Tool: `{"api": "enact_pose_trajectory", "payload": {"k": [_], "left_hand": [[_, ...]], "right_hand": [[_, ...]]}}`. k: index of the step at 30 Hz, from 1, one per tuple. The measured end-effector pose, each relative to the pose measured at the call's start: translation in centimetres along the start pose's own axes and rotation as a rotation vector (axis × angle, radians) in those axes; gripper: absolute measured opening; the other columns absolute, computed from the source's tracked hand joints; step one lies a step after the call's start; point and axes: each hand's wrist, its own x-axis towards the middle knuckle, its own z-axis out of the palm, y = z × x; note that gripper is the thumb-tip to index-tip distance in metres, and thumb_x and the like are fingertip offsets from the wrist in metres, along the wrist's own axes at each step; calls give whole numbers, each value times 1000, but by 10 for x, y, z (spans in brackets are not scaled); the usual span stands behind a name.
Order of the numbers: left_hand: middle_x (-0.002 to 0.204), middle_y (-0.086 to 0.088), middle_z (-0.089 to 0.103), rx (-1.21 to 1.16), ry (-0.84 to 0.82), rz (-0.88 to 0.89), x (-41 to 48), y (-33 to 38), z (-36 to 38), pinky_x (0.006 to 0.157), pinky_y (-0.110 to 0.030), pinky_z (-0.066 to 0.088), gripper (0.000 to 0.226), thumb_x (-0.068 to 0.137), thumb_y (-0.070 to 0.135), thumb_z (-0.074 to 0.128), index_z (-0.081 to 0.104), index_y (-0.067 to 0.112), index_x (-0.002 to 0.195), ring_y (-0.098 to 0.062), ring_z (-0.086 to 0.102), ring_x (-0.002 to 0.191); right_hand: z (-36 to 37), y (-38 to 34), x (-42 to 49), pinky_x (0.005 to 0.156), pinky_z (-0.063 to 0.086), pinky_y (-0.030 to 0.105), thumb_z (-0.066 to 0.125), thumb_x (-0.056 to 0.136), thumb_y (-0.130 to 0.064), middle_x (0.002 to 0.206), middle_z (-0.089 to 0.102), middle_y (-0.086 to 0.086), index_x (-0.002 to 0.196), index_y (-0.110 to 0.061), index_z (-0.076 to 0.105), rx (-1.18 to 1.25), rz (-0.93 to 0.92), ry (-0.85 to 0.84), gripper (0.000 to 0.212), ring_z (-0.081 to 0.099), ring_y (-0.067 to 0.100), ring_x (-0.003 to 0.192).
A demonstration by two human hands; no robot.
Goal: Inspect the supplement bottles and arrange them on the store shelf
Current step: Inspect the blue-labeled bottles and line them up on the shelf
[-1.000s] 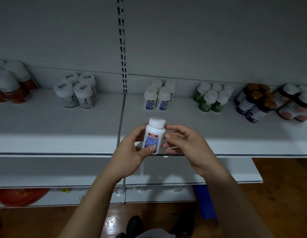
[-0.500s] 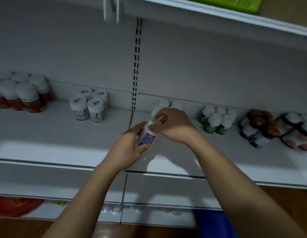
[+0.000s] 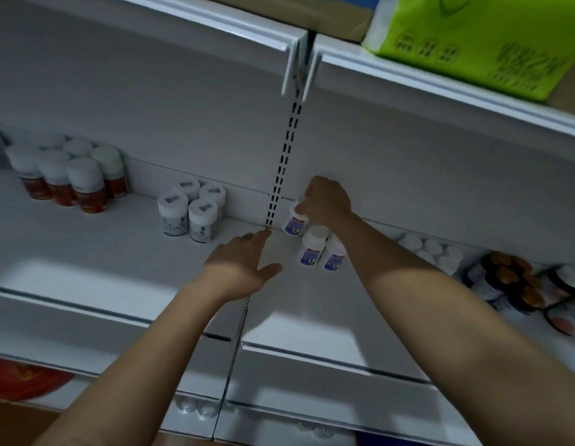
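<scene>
Bottle (image 3: 294, 222) with a white cap and a blue label is leaning a little at the far part of the shelf (image 3: 102, 252), just right of the post (image 3: 286, 169) with the slots. I cannot tell if its bottom is touching the shelf yet. The right hand (image 3: 324, 201) is holding it from above, with its fingers curling round the cap. I think holding the top is letting the hand reach far back without bumping anything.

Two matching bottles (image 3: 313, 249) are standing just near and right of it, so it seems to be joining its own kind, in the spot behind them.

The left hand (image 3: 244, 263) is holding nothing. Its fingers are lying straight and flat, low over the shelf, left of the blue-label group. Maybe it is waiting there to steady things.

Farther left, grey-label bottles (image 3: 189, 214) are standing in a bunch, and red bottles (image 3: 70, 181) are standing past them. On the right, white caps (image 3: 430, 252) are peeking out behind the right arm, and dark bottles (image 3: 511, 284) are crowding beyond. Each kind is sitting in its own bunch. Above, a green pack (image 3: 472, 43) is lying on the upper shelf (image 3: 440, 88).
</scene>
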Motion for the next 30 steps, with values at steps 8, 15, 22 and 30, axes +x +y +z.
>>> {"api": "enact_pose_trajectory", "payload": {"k": [8,15,22,30], "left_hand": [[151,2,41,-31,-5,-3,-8,-11,20,109,-36,34,68,93,57,47,26,28,151,-19,37,138],[152,2,38,-18,-3,19,-9,1,24,109,-31,31,64,94,58,46,29,30,150,-19,38,137],[151,1,39,13,-42,75,-6,30,31,108,-34,31,64,95,55,46,28,28,150,-20,38,136],[150,1,40,40,-31,194,6,103,52,102,-32,34,62,95,54,49,32,27,148,-22,41,133]], "right_hand": [[25,10,14,94,40,36,71,83,-38,112,66,9,110,-10,63,-296,95,-8,40,62,29,107],[32,13,13,90,40,35,64,84,-41,107,66,9,106,-11,63,-315,61,26,36,59,29,103],[3,43,-33,95,36,36,61,89,-41,121,61,9,118,-15,62,12,21,191,39,50,30,115],[-25,154,-120,94,42,38,71,85,-29,115,63,13,118,-12,63,164,137,272,38,55,32,111]]}}
